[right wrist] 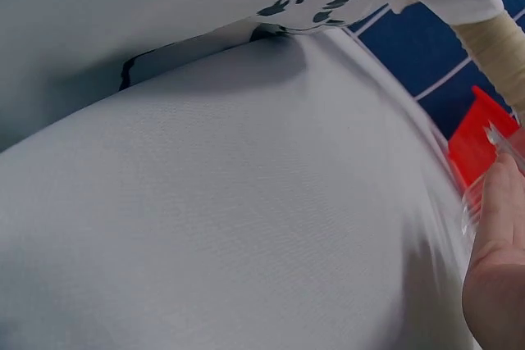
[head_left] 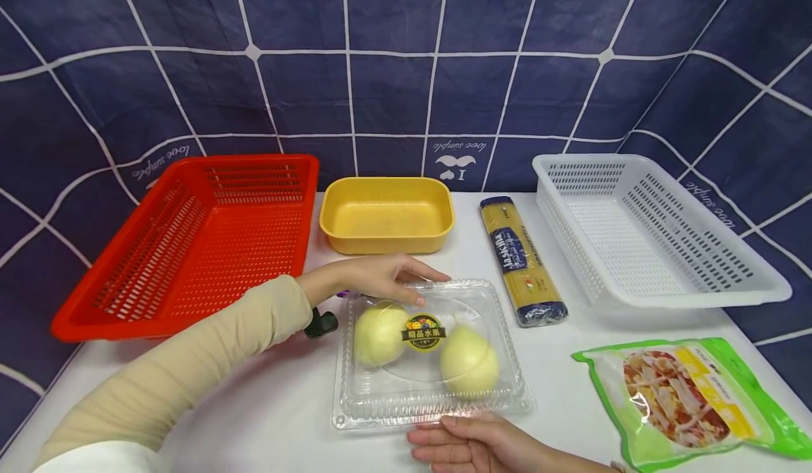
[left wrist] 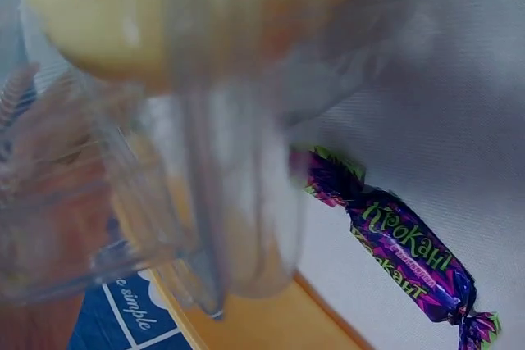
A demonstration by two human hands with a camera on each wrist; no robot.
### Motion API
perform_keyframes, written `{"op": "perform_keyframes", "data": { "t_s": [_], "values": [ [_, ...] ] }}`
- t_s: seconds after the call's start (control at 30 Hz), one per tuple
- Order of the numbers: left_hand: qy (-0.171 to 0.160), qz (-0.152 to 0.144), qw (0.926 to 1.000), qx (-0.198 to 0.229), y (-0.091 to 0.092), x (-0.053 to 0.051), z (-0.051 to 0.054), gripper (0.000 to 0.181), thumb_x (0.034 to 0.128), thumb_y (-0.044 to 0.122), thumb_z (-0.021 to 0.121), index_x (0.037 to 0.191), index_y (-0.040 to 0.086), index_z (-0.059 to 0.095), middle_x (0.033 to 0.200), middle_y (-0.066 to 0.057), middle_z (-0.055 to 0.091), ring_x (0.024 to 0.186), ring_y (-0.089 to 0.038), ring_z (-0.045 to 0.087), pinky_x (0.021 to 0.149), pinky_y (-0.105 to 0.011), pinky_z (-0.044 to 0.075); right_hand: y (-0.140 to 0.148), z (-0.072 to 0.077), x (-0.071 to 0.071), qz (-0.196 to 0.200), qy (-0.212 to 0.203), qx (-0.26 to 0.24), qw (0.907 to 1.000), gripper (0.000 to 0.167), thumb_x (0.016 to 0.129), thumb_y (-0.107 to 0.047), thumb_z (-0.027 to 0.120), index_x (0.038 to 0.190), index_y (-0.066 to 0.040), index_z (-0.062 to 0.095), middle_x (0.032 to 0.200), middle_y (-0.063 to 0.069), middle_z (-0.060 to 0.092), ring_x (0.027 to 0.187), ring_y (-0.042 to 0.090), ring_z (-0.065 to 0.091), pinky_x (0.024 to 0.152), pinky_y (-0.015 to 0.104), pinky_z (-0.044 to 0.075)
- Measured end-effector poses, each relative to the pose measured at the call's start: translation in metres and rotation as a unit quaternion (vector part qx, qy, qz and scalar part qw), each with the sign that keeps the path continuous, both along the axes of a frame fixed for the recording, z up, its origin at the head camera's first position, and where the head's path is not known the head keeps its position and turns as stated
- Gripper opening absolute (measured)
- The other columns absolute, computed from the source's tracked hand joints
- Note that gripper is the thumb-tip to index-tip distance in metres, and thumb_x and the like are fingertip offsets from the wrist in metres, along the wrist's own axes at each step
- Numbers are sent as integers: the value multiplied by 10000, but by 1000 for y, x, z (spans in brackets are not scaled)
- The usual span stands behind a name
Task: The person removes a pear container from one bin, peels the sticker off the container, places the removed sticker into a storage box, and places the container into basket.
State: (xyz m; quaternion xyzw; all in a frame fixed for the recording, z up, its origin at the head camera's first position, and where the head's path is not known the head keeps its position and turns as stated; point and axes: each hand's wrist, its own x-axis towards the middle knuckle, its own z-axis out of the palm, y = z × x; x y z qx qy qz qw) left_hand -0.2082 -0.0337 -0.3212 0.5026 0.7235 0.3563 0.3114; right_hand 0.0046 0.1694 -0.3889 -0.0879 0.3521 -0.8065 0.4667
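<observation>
Watching from my remote seat, I take the clear plastic box as the centre of my dial, with twelve toward the checked blue curtain. My left hand is at eleven o'clock, grasping the far edge with its thumb over the lid. My right hand is at five, pinching the near edge, thumb along the rim and fingers below. Whether the box's base touches the desk I cannot tell.

Inside the box lie two pale pears, one toward nine, the other toward four, and a round sticker shows between them. They look free to roll, so I would hold both edges level and press lightly; such thin plastic probably flexes, and the lid could pop. I would also mind the purple wrapped candy at ten, close by the box.

Of the other containers, the red basket stands at ten, its slotted floor showing; the yellow tub at twelve; the white basket at two. The pasta pack lies between one and two, and the green-edged food bag at three.
</observation>
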Motion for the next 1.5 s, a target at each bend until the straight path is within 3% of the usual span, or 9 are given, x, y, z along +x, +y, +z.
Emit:
{"op": "perform_keyframes", "data": {
  "t_s": [0.27,0.43,0.57,0.73,0.9,1.13,1.23,1.37,1.5],
  "values": [
    [439,261,9986,-116,-4,7,12,557,913,152,623,1399,-4,402,1412,-105,413,1284,-198,380,1048,-306,283,4,3,-4,251,120,-93,9996,464,1042,-202,258,1373,107,360,1343,183,467,1243,252,428,1039,384,284],
    [984,1128,9877,446,-23,21,25,539,907,142,630,1381,-17,427,1391,-116,440,1271,-224,398,1039,-380,306,19,19,-1,1125,734,761,9880,443,1040,-212,262,1355,40,446,1293,134,531,1142,181,518,956,319,402],
    [984,1952,9717,892,-44,36,19,533,889,124,654,1369,6,457,1370,-89,470,1266,-226,404,1032,-403,313,33,43,-14,1440,2479,1001,9528,359,1019,-104,358,1305,65,495,1221,137,585,1052,163,571,895,332,459],
    [580,2510,9558,1415,-59,52,6,519,875,137,675,1358,67,498,1354,-24,492,1268,-188,401,1034,-404,308,40,75,-44,-121,4152,1443,8981,292,972,43,412,1229,106,534,1153,245,589,1053,314,585,882,439,454],
    [496,2772,9486,1446,-60,62,-9,521,861,194,696,1352,157,523,1343,54,498,1263,-122,393,1043,-412,291,35,81,-67,-1709,4265,3134,8311,234,938,-66,560,1123,58,630,1064,194,641,963,252,632,829,340,497],
    [790,2726,9474,1478,-59,65,-25,510,834,123,715,1318,109,553,1379,-21,467,1285,-150,371,1047,-383,290,26,66,-79,-2472,4873,3887,7419,158,882,-43,638,1020,6,697,983,103,667,880,170,631,733,275,528],
    [1262,2499,9515,1275,-60,65,-19,480,835,142,717,1292,91,577,1377,-52,465,1285,-188,377,1033,-408,312,23,60,-80,-2617,5011,3866,7286,141,877,-36,642,998,-4,707,961,75,675,878,171,633,734,267,527],
    [1857,2013,9564,1008,-57,63,5,430,837,158,718,1247,85,614,1306,-30,533,1216,-165,460,985,-378,382,24,53,-77,-2827,4963,3750,7302,125,881,-10,627,977,7,706,944,87,679,869,172,643,753,265,521],
    [1687,1276,9715,1067,-37,57,25,352,832,115,720,1171,45,656,1161,-20,625,1088,-107,545,918,-282,435,26,47,-76,-3084,4988,3488,7310,126,879,36,607,968,33,697,936,133,674,851,176,649,748,275,523]
  ]
}}
